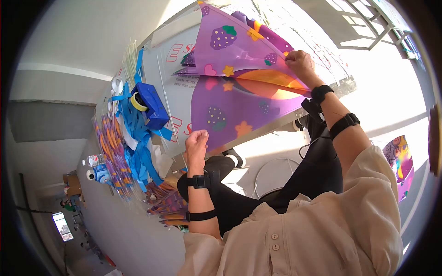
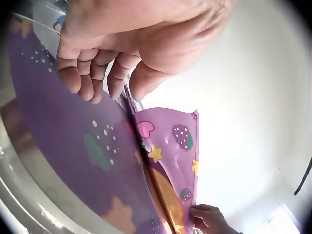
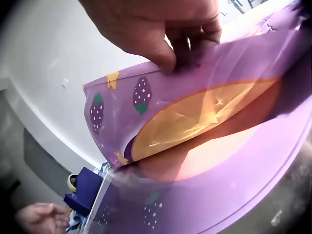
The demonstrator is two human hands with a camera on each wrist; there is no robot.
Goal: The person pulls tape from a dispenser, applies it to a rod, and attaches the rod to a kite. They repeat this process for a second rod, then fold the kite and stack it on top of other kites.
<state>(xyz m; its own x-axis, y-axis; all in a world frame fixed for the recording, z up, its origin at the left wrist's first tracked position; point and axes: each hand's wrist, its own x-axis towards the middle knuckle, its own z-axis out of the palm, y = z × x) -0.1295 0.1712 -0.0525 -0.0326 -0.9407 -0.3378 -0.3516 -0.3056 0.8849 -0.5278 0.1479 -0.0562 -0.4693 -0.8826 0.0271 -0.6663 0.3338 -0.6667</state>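
Note:
A purple kite (image 1: pixel 216 110), printed with berries, stars and hearts, lies spread over a white printed board, with a fold running across its middle. My right hand (image 1: pixel 301 66) pinches its far hemmed edge, thumb on the near face, lifting the upper panel. In the right wrist view that raised panel (image 3: pixel 146 97) shows an orange patch at the fold. My left hand (image 1: pixel 197 142) hovers by the kite's lower left corner. Its fingers (image 2: pixel 68 78) are loosely bent and hold nothing, in the left wrist view.
Left on the board stands a blue tape dispenser (image 1: pixel 154 106) with a yellow roll. Around it lie blue ribbons (image 1: pixel 133 152), thin white rods and stacked printed kites (image 1: pixel 113 152). Bottles (image 1: pixel 97 170) stand at the left edge. Another printed sheet (image 1: pixel 399 161) is at right.

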